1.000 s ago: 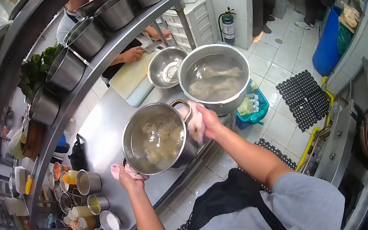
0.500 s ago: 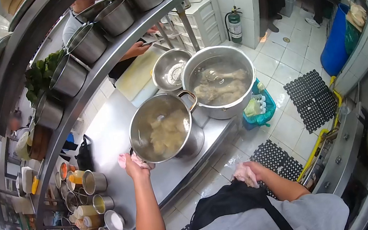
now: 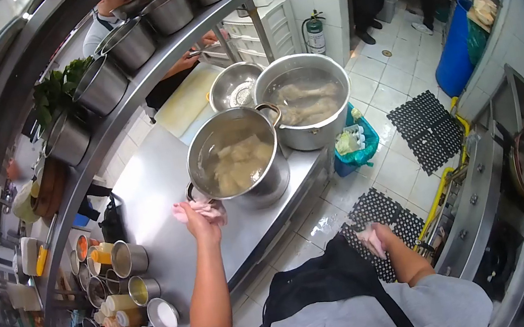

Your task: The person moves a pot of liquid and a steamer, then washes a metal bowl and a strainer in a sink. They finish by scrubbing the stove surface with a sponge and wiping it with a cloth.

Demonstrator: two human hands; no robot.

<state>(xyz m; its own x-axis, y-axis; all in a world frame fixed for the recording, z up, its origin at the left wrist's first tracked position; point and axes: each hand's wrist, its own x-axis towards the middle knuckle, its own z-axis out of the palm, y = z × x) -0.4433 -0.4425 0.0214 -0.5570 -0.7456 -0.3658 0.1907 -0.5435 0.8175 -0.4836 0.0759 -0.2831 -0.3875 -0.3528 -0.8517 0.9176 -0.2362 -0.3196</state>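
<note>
My left hand (image 3: 203, 226) holds a pink cloth (image 3: 213, 211) against the near-left handle of a steel pot (image 3: 274, 186). Pieces of food (image 3: 241, 163) lie in cloudy liquid inside that pot. My right hand (image 3: 383, 235) is away from the counter, over the floor, closed round another pink cloth (image 3: 371, 242). Behind the steel pot stands a larger pot (image 3: 313, 135) with big bone-like pieces (image 3: 310, 101) in liquid. Beside it on the left is an empty-looking steel bowl (image 3: 232, 87).
Steel counter (image 3: 151, 182) carries several sauce bottles and small pots at left. Overhead shelf (image 3: 144, 79) holds pots. A lined bin (image 3: 356, 147), black mats (image 3: 426, 129) and a stove (image 3: 472, 218) are to the right. A co-worker (image 3: 104, 27) stands behind the shelf; others stand farther back.
The view has shifted, and both pots appear slightly higher in it. My right hand with its cloth has moved right, farther from the steel pot. My left hand stays at the handle.
</note>
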